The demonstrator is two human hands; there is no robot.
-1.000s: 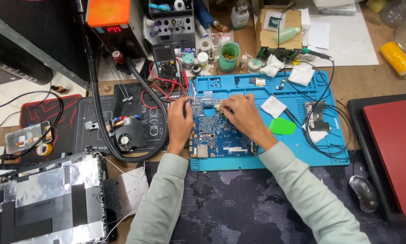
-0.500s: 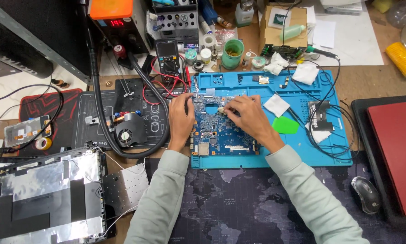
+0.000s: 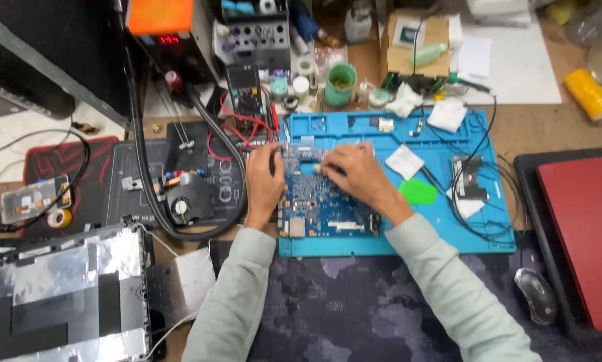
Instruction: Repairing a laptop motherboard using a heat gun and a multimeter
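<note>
- Both grips sit on the blue circuit board point(image 3: 328, 204): the left hand point(image 3: 264, 181) lies flat along the board's 9 o'clock edge, fingers curled over it and pinning it, holding nothing else; the right hand point(image 3: 358, 175) is closed with fingertips pinched at the board's 12 o'clock end, around something small and pale that is too tiny to identify.
- That board rests on the blue repair mat point(image 3: 448, 234), toward the mat's 9 o'clock side, with its lower corner near the mat's 7 o'clock edge.
- To do this well, I judge the left hand should keep the board from sliding while the right works with light, steady fingertip pressure, avoiding the small components around the contact spot.
- Forearms in pale sleeves come in from 6 o'clock and converge on the board; the right wrist angles across it from 4 o'clock.
- A green plectrum-like pick point(image 3: 418, 192) and a white wipe point(image 3: 404, 161) lie on the mat at the board's 3 o'clock.
- At 9 o'clock of the mat, a black laptop base with its fan point(image 3: 180, 204) sits on the table.
- A multimeter point(image 3: 246, 90) stands at 11 o'clock and a green cup point(image 3: 341, 85) at 12 o'clock.
- A red laptop point(image 3: 586, 234) lies at far 3 o'clock, a mouse point(image 3: 535, 295) just beside it.
</note>
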